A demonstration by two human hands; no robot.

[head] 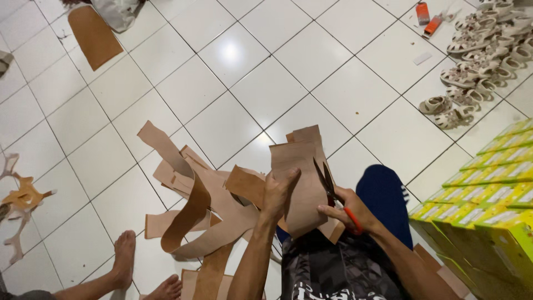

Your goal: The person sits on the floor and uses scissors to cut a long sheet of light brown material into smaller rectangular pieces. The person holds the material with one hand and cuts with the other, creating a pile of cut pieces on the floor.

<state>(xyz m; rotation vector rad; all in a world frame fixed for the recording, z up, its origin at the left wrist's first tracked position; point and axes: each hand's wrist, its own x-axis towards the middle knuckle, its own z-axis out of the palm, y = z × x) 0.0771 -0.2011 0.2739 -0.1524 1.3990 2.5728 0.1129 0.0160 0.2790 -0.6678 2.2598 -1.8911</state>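
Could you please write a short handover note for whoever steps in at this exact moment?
Left hand holds a tan sheet upright by its left edge. Right hand grips red-handled scissors, blades open at the sheet's right edge. Cut strips and offcuts lie piled on the tiled floor to the left. Done: many strips already cut. Left: the held sheet is only partly cut.

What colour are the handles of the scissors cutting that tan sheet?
Red, on the dark-bladed scissors in the right hand; the head view shows it.
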